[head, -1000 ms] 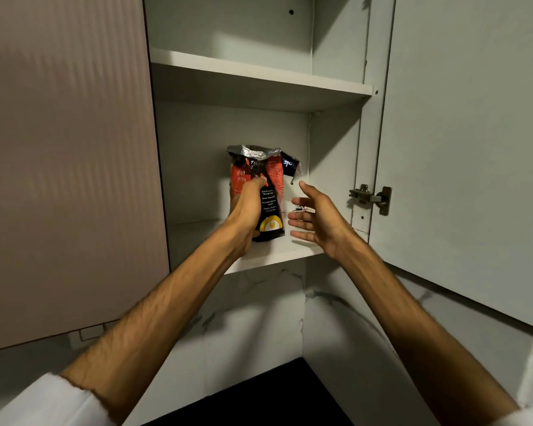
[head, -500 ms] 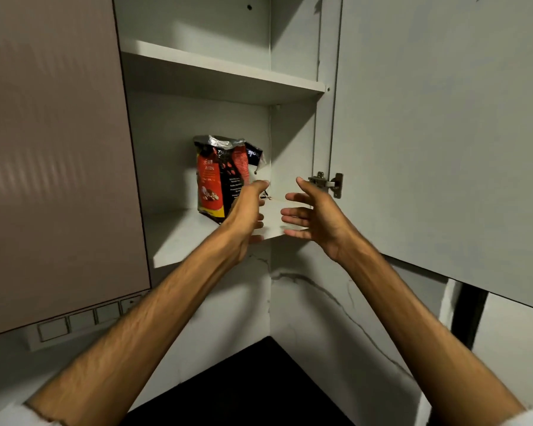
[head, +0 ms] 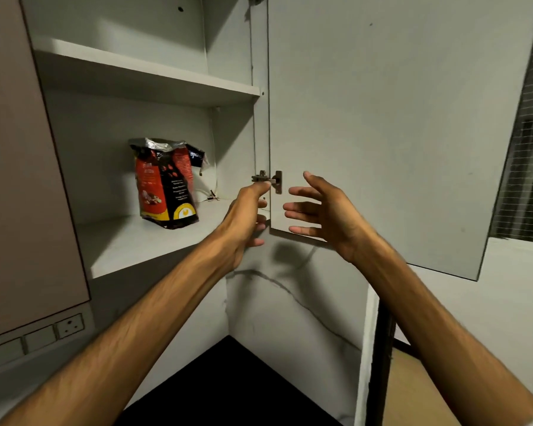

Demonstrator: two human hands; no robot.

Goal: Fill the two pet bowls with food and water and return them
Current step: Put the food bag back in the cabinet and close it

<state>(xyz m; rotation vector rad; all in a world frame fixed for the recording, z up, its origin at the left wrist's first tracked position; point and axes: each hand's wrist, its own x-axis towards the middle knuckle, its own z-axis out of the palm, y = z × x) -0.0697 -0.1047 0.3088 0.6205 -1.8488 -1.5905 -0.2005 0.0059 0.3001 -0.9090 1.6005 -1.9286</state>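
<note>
Overhead, left hand point(head: 243, 216) and right hand point(head: 323, 210) hang open, apart, holding nothing.

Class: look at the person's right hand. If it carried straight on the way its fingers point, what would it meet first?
Its fingers point left, so the right hand would probably meet the left hand first, then the food bag; depth is unclear.

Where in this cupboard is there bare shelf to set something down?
Lower shelf: bare left of and in front of the food bag. Upper shelf shows nothing on it. Crowded by the hinge, where both hands hover.
</note>
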